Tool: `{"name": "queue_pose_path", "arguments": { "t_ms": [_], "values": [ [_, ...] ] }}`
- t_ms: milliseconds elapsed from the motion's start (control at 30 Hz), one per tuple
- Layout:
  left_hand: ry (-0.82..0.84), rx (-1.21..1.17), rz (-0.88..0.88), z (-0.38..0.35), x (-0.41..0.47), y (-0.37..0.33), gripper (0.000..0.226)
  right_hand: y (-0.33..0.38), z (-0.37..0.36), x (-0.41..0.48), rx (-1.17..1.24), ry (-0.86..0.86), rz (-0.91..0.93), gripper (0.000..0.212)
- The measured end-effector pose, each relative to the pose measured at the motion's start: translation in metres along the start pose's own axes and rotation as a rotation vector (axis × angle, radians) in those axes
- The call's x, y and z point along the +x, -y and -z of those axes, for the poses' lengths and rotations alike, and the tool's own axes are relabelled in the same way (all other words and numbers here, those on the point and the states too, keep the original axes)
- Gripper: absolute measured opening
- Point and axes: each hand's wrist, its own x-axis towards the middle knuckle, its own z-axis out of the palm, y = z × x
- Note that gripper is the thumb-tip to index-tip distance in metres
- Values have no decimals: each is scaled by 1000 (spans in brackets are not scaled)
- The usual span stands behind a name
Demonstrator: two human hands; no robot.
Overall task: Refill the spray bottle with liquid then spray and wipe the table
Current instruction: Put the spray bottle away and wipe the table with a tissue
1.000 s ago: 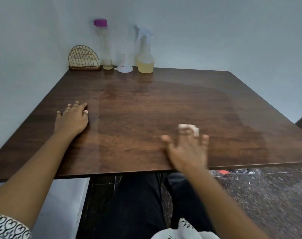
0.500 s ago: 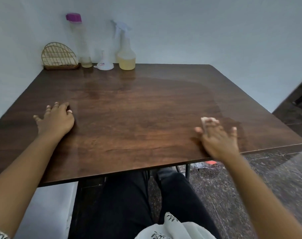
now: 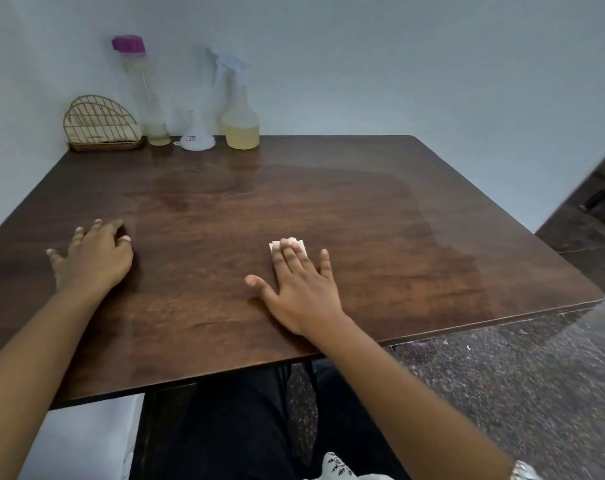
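Right hand [image 3: 299,289] slid back left, fingers flat pressing cloth [image 3: 289,244] on table [image 3: 363,220]; left hand [image 3: 93,258] flat, empty.

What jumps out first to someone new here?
The right hand pressed flat on a small white cloth, near the front of the dark wooden table. The left hand rests flat on the wood, empty. At the far edge by the wall stands a spray bottle partly filled with yellowish liquid.
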Motion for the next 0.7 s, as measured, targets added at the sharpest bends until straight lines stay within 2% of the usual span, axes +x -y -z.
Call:
{"name": "queue_pose_path", "arguments": {
  "t_ms": [100,233,333,433,600,700],
  "values": [
    [15,-8,-3,1,8,0,46,-55,7,8,-27,-37,-85,74],
    [36,-19,-29,0,30,-8,46,-149,35,23,-61,-11,-422,76],
    [46,-33,-39,-1,42,-14,45,-152,39,49,-31,-21,-560,82],
    [41,-72,-35,-2,47,-14,44,-93,25,97,-45,-60,-453,85],
    [-84,-384,59,2,44,-10,39,54,-5,156,3,-10,-54,88],
    [-101,-439,89,3,43,-8,38,112,-19,155,34,26,156,87]
  ]
}}
